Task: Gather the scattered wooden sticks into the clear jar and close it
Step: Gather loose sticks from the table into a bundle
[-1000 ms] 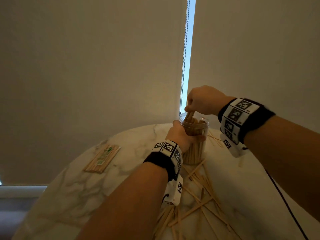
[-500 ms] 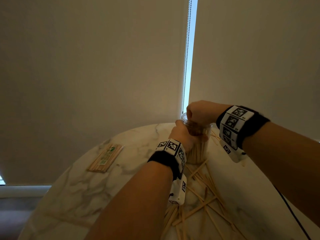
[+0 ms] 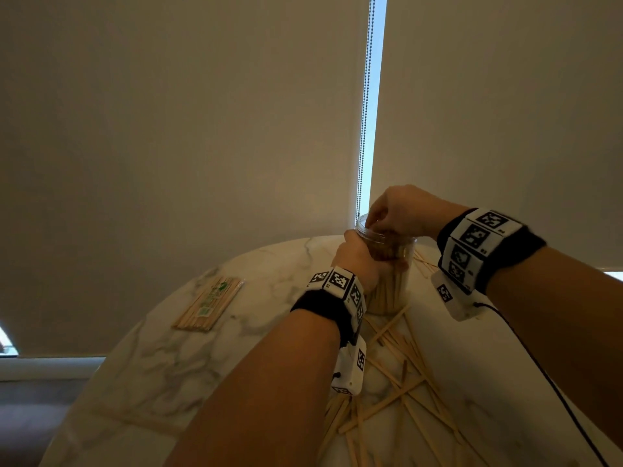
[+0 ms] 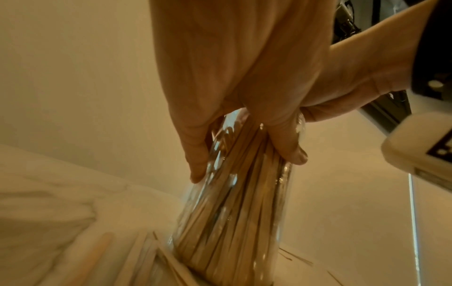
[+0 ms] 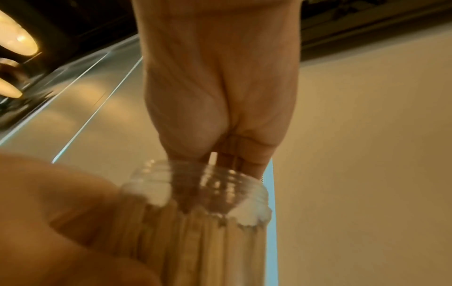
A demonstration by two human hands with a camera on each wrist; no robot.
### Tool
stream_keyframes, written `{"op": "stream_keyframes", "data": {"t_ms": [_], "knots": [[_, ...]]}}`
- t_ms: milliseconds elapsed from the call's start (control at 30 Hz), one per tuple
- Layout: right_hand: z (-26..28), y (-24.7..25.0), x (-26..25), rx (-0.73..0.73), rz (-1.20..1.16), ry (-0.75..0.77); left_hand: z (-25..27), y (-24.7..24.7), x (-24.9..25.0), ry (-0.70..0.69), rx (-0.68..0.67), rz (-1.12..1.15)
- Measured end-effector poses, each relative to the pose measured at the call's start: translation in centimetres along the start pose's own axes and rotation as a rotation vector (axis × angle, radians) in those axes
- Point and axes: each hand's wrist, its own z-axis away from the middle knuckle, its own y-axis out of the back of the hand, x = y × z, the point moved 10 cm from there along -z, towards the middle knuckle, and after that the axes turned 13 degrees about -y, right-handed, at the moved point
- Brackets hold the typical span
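Note:
A clear jar [image 3: 392,278] packed with upright wooden sticks stands on the marble table [image 3: 168,365], with no lid on it. My left hand [image 3: 357,261] grips its upper side, fingers curled round the wall [image 4: 195,154]. My right hand [image 3: 397,207] is at the open threaded mouth [image 5: 208,185], fingertips dipping inside. It pinches a few sticks [image 5: 229,149] between thumb and fingers. Several loose sticks [image 3: 397,372] lie crossed on the table in front of the jar and under my left wrist. No lid shows in any view.
A wrapped packet of thin sticks [image 3: 209,305] lies at the table's left. A few more sticks [image 3: 424,261] lie right of the jar. Roller blinds with a bead chain [image 3: 365,96] hang close behind. A black cable [image 3: 539,369] trails from my right wrist.
My right hand came down with its bunch of sticks from above the rim into the jar mouth. The left hand kept its hold on the jar.

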Motion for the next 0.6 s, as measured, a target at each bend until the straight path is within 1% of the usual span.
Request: {"op": "stream_keyframes", "data": {"t_ms": [100, 200, 233, 300, 367, 400, 500, 600], "knots": [[1.0, 0.3, 0.0, -0.002, -0.026, -0.013, -0.2, 0.0, -0.1, 0.009, -0.006, 0.009], [2.6, 2.4, 1.2, 0.071, -0.209, -0.077, 0.4, 0.4, 0.5, -0.012, -0.002, -0.087], [3.5, 3.3, 1.8, 0.108, -0.255, -0.094, 1.1, 0.5, 0.8, -0.013, -0.040, -0.150], [5.9, 4.4, 3.0, 0.127, -0.286, -0.121, 3.8, 0.8, 1.4, 0.046, -0.151, -0.271], [8.7, 4.3, 4.2, 0.085, -0.281, -0.157, 6.0, 2.0, 1.3, 0.087, -0.224, -0.408], [10.5, 3.8, 4.9, 0.044, -0.269, -0.186, 6.9, 2.4, 0.9, 0.092, -0.238, -0.456], [15.7, 1.4, 7.7, -0.126, -0.235, -0.286, 10.7, 3.6, 0.2, 0.098, -0.308, -0.589], [20.8, -1.4, 11.0, -0.260, -0.189, -0.376, 15.4, 5.2, -0.6, 0.116, -0.373, -0.652]]}}
